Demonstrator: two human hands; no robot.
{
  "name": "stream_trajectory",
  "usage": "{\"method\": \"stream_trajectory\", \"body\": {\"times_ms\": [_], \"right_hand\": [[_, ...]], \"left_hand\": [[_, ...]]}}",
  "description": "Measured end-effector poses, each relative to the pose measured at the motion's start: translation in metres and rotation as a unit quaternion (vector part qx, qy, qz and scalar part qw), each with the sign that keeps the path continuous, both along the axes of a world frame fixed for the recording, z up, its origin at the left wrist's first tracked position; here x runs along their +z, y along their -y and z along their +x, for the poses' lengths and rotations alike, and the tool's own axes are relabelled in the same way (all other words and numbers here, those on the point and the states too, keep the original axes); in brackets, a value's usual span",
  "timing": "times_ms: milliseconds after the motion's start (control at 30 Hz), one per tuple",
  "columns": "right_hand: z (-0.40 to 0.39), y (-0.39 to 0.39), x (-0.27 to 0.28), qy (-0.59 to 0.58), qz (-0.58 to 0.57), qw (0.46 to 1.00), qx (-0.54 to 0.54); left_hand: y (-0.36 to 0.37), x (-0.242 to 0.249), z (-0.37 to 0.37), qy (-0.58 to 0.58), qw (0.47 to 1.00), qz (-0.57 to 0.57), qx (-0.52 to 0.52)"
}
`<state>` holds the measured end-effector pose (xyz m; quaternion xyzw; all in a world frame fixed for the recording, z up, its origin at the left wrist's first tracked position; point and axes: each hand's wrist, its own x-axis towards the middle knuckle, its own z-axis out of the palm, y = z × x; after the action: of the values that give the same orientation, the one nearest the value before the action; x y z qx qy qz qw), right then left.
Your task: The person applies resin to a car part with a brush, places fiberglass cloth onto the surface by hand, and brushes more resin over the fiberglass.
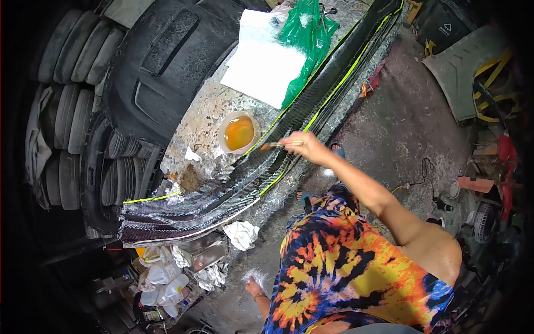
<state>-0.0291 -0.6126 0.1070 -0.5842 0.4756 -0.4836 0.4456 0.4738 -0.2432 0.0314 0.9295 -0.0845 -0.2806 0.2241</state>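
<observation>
My right hand (pixel 300 146) is closed round the handle of a paintbrush (pixel 278 145), its bristle end pointing left. The brush is over a long, curved part covered in black woven carbon-fibre cloth (pixel 222 186), edged with yellow-green tape (pixel 153 199). Just left of the bristles, a round tub of amber liquid (pixel 240 133) stands on the bench. Low beside my body, my left hand (pixel 255 288) appears closed on a tuft of white fibres (pixel 255 276); its fingers are partly hidden.
White sheet material (pixel 264 61) and green plastic (pixel 311 42) with scissors (pixel 327 14) lie on the bench (pixel 203 114). A black car panel (pixel 172 61) and stacked tyres (pixel 67 117) are at left. Plastic jugs (pixel 164 284) and crumpled paper (pixel 242 235) sit below the part's near end.
</observation>
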Motion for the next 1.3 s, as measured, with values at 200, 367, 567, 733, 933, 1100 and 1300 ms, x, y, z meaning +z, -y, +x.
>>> {"method": "stream_trajectory", "body": {"times_ms": [200,367,567,733,933,1100,1300], "right_hand": [[-0.085,0.041,-0.004,0.034,0.086,0.995,-0.033],[-0.106,0.038,0.019,0.051,0.061,0.996,-0.049],[-0.055,0.032,0.004,0.002,0.082,0.986,0.147],[-0.073,0.060,0.022,0.045,0.103,0.993,0.047],[-0.053,0.080,0.067,0.002,0.045,0.997,0.057],[0.027,0.176,0.044,-0.215,-0.130,0.950,0.185],[0.111,0.243,-0.056,-0.489,-0.091,0.831,0.249]], "left_hand": [[0.013,0.001,-0.013,0.025,0.998,0.035,-0.050],[0.015,0.013,-0.030,0.029,0.999,0.029,-0.022],[0.010,0.014,-0.041,0.013,0.999,0.041,0.003],[0.007,0.016,-0.050,0.004,0.999,0.044,-0.019],[-0.020,0.010,-0.063,0.037,0.998,0.038,0.022],[-0.054,0.008,-0.086,0.033,0.998,0.002,0.046],[-0.091,-0.004,-0.117,0.013,0.993,0.018,0.118]]}}
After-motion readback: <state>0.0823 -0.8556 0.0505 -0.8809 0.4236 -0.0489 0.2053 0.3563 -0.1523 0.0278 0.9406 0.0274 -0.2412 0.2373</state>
